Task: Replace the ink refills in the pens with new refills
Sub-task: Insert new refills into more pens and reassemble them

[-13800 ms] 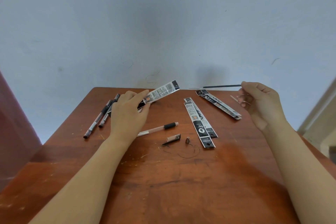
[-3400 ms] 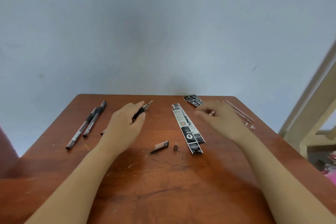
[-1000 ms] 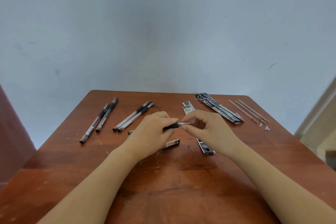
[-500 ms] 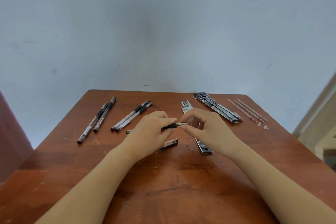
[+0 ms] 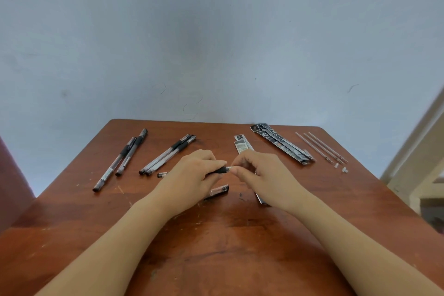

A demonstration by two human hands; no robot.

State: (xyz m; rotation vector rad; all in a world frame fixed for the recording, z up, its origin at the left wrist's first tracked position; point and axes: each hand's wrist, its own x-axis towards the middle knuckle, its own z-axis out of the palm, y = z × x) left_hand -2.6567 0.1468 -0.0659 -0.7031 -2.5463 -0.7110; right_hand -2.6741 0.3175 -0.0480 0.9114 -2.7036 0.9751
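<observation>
**Table** (image 5: 216, 259): red-brown wood, scuffed top; blue-grey wall (image 5: 216, 43) behind.

1. **Pen** (image 5: 221, 170): 1 pc, mid-table, held betw. both hands, lying roughly left-right. Black grip shows in the gap betw. the hands; tail end sticks out left of the left hand.
2. **Left hand** (image 5: 192, 178): fingers curled round the pen barrel.
3. **Right hand** (image 5: 262, 175): thumb & forefinger pinch the pen's front end, just right of the grip.
4. **Cap** (image 5: 219, 190): 1 pc, clear w/ dark end, flat on table just near of the hands, off the pen.
5. **Left pair** (image 5: 122, 158): 2 pens side by side, far left, angled.
6. **Mid pair** (image 5: 168, 154): 2 pens touching, just left of the left hand.
7. **Packs** (image 5: 242, 146): printed refill packs, far of the right hand, near ends hidden under it.
8. **Wrappers** (image 5: 281, 144): dark, crumpled, far right of centre.
9. **Tubes** (image 5: 322, 148): 3 thin clear refills, far right; small white bits (image 5: 341, 168) at their near ends.
</observation>
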